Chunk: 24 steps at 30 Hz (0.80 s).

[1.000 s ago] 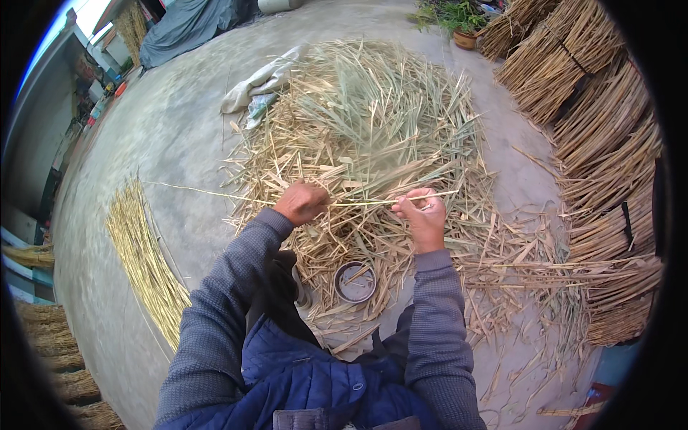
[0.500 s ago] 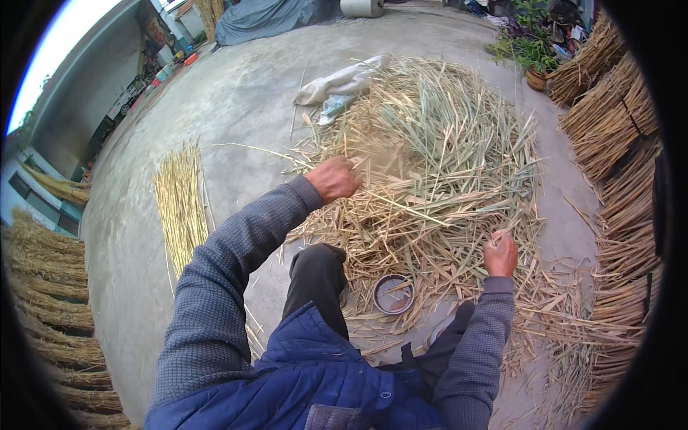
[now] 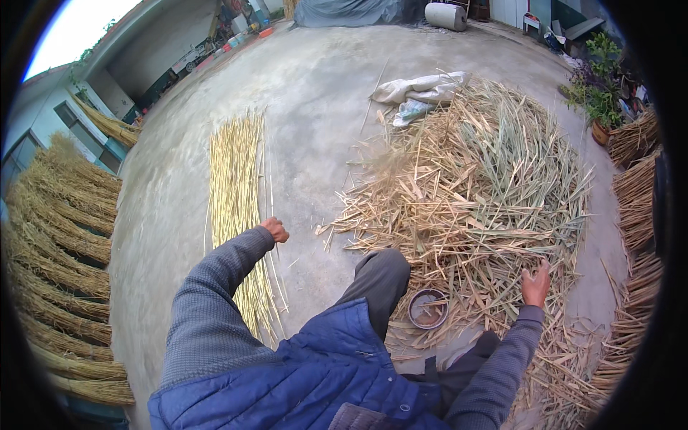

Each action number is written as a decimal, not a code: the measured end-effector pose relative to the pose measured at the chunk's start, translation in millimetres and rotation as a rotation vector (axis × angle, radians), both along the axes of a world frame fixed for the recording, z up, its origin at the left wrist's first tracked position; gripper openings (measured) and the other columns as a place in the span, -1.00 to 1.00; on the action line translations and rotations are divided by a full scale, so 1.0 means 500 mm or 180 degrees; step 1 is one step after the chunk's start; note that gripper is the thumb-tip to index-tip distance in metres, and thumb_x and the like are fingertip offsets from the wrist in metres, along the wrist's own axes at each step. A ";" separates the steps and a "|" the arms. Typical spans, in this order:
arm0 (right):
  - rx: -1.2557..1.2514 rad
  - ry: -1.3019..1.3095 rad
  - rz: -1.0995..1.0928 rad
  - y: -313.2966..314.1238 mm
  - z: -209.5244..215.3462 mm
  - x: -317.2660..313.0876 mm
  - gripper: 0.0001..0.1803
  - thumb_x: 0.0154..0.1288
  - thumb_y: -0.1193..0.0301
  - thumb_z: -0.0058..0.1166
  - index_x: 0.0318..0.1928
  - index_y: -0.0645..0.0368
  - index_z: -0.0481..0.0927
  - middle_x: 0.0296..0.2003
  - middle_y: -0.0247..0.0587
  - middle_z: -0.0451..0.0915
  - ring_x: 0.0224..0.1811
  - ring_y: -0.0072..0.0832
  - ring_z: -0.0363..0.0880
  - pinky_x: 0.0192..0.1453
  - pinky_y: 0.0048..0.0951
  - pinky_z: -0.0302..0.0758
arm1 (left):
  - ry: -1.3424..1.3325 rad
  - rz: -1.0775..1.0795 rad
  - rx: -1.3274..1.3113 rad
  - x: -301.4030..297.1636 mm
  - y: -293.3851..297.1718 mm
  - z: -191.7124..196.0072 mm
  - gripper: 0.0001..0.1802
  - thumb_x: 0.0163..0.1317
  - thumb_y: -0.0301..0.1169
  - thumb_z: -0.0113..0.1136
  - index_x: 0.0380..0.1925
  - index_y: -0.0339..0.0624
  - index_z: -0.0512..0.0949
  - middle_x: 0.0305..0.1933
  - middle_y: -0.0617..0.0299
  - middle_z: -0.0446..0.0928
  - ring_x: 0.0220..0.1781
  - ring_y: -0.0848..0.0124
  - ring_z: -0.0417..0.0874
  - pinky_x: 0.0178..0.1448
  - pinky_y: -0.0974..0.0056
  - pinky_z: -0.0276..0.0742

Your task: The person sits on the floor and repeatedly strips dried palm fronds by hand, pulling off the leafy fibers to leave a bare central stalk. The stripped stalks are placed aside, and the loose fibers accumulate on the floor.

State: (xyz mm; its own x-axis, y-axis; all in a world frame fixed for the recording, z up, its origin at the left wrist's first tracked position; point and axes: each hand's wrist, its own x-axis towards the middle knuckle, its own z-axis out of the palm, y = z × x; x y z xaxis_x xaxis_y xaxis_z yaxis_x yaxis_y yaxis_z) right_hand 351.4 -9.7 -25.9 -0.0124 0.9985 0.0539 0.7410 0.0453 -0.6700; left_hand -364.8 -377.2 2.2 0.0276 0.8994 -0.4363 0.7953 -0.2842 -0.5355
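My left hand (image 3: 274, 231) is closed in a fist, arm stretched out to my left, at the right edge of a long row of straight yellow stalks (image 3: 233, 186) laid on the concrete. A thin stalk (image 3: 268, 172) runs through the fist, lying along the row. My right hand (image 3: 536, 285) rests with fingers apart on the near right edge of a big loose pile of stripped reed leaves and husks (image 3: 487, 186); it holds nothing. A small round metal bowl (image 3: 428, 308) sits by my knee at the pile's near edge.
Tied reed bundles (image 3: 57, 236) lie stacked along the left, and more bundles (image 3: 634, 215) along the right. A white sack (image 3: 419, 89) lies at the pile's far edge. A potted plant (image 3: 598, 100) stands at the far right, and a grey tarp (image 3: 358, 11) at the back.
My left hand swung from the leaf pile out to the row of stalks on my left. My right hand let go of the stalk and dropped onto the pile's near edge. My view turned left.
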 end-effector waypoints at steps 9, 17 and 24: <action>0.0625 -0.0292 -0.0318 -0.049 0.070 0.038 -0.30 0.26 0.29 0.27 0.31 0.42 0.38 0.24 0.29 0.50 0.30 0.08 0.48 0.39 -0.13 0.39 | 0.0057 0.1558 -0.1775 -0.154 -0.297 -0.032 -0.77 0.16 -0.37 0.15 -0.23 0.09 0.74 -0.10 0.17 0.74 0.03 0.16 0.75 0.03 0.08 0.66; 0.0393 0.0069 0.0006 -0.126 0.170 -0.061 -0.34 0.26 0.35 0.28 0.29 0.44 0.41 0.18 0.27 0.54 0.23 0.04 0.56 0.34 -0.15 0.45 | -0.1776 -0.0769 0.1303 0.373 0.519 0.034 -0.88 0.25 -0.33 0.10 -0.33 -0.10 0.55 -0.40 0.06 0.63 -0.26 0.03 0.66 -0.15 0.00 0.54; 0.0266 -0.0109 0.0290 -0.163 0.203 -0.064 -0.39 0.21 0.44 0.31 0.24 0.41 0.44 0.19 0.24 0.52 0.23 0.04 0.54 0.33 -0.16 0.45 | -0.2937 0.0019 -0.1464 0.789 0.571 -0.348 -0.58 0.19 -0.06 0.32 -0.14 -0.15 0.60 -0.28 -0.10 0.66 -0.15 -0.08 0.71 -0.07 -0.05 0.60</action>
